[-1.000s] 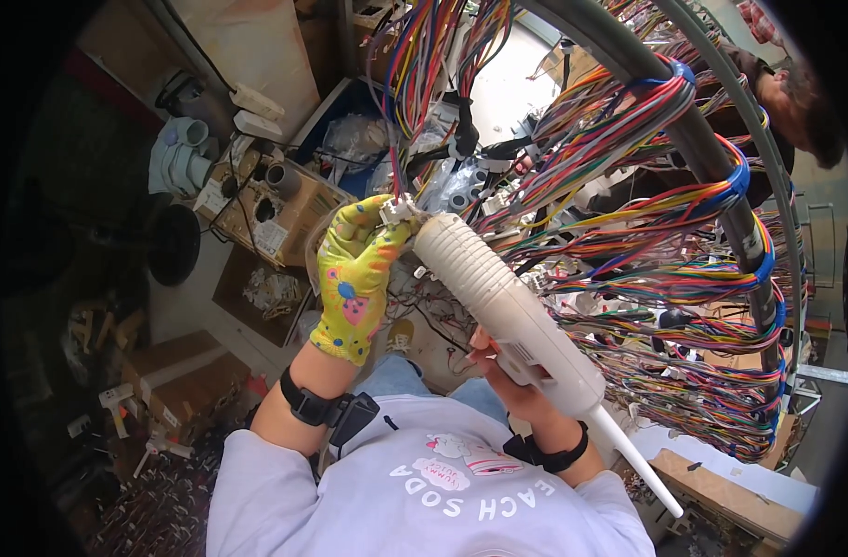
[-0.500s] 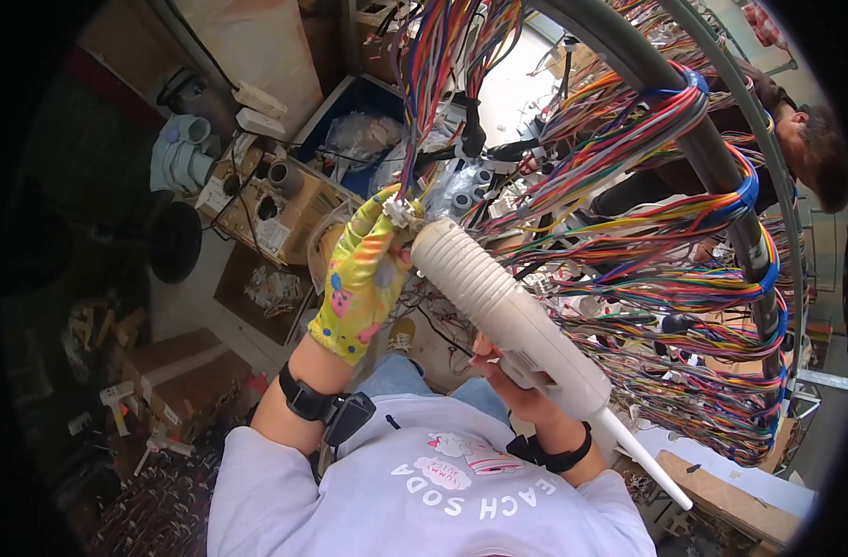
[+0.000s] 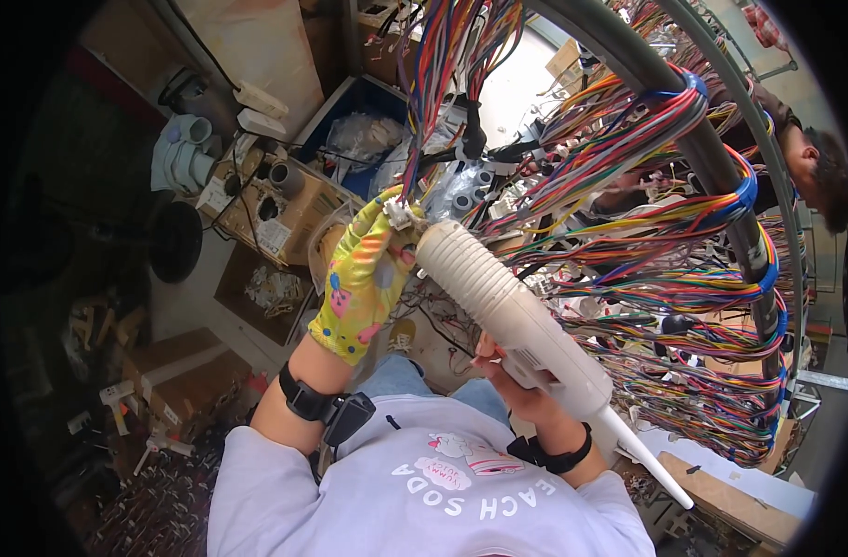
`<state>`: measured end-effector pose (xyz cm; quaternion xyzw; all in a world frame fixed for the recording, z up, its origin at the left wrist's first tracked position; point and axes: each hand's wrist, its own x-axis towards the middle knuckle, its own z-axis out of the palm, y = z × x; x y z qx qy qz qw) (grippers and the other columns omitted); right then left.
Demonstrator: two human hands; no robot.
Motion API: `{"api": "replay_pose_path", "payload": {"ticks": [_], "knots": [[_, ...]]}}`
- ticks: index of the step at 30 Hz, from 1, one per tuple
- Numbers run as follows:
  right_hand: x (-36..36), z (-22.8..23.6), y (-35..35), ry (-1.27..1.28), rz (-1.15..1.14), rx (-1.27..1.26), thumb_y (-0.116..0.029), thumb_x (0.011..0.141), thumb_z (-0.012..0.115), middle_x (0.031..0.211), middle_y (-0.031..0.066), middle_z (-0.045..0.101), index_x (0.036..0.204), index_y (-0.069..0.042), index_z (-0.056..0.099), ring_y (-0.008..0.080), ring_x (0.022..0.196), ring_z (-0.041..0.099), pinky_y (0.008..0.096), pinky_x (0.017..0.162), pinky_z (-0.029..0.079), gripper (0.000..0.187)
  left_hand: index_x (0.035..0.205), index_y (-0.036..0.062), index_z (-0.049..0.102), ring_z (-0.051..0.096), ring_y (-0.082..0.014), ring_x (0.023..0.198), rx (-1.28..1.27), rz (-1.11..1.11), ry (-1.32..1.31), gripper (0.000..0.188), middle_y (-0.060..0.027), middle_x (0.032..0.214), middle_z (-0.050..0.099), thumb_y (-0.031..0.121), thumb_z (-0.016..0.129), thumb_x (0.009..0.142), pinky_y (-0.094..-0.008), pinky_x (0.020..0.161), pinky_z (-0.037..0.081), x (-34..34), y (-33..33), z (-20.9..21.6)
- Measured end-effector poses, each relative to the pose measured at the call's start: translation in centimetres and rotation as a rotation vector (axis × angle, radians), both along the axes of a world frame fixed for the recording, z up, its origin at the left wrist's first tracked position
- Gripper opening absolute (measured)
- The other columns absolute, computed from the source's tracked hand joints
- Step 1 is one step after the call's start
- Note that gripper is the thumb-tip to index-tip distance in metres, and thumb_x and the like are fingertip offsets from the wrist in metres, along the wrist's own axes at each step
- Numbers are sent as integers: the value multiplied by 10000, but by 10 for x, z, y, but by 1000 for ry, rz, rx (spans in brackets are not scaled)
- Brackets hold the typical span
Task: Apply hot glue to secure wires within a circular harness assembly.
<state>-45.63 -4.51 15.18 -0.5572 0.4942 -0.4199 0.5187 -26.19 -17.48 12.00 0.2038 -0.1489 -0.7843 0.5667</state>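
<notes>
My left hand (image 3: 364,288), in a yellow patterned glove, is closed on a white wire connector (image 3: 399,214) at the lower end of a hanging bundle of coloured wires (image 3: 422,111). My right hand (image 3: 519,385), bare, is wrapped round the grip of a white hot glue gun (image 3: 526,320). A white glue stick (image 3: 648,457) sticks out of its rear. The ribbed front end points up and left, and its tip is right beside the connector and my gloved fingers. Whether the tip touches the connector I cannot tell.
Bundles of coloured wires (image 3: 647,209) hang from a curved metal rack (image 3: 721,176) on the right. Behind it another person (image 3: 818,172) bends down. To the left stand a cardboard box (image 3: 187,371), a holder box with grey tubes (image 3: 285,181) and a blue bin (image 3: 327,116).
The glue gun and connector have shifted very slightly. Behind the rack, the other person's head has moved a little lower and a hand shows among the wires.
</notes>
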Motion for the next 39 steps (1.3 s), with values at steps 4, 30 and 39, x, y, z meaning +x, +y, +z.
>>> {"api": "replay_pose_path", "payload": {"ticks": [4,30,39], "knots": [[-7,-8,6,109,33,-13,-270,841,604,1201,36,576,1235,-93,519,152,1119,532,312,948,401,440,1271,20,465,563,-130,896,-22,-65,100,392,-82,1066,593,152,530,907,-266,769,453,1,1,-2],[-12,-36,14,-568,-32,276,-321,844,587,1277,69,515,1299,-44,438,191,1171,486,356,993,352,553,1252,-47,447,599,-194,1011,-68,-266,261,514,-86,1065,638,295,530,878,-361,888,455,7,-8,4],[-9,-17,-2,11,-32,-89,-18,705,728,1016,111,642,1130,-31,563,228,869,654,298,751,519,456,1238,-44,462,589,-247,1023,-36,-263,235,602,-137,1112,602,356,606,813,-403,901,460,9,-9,1]]}}
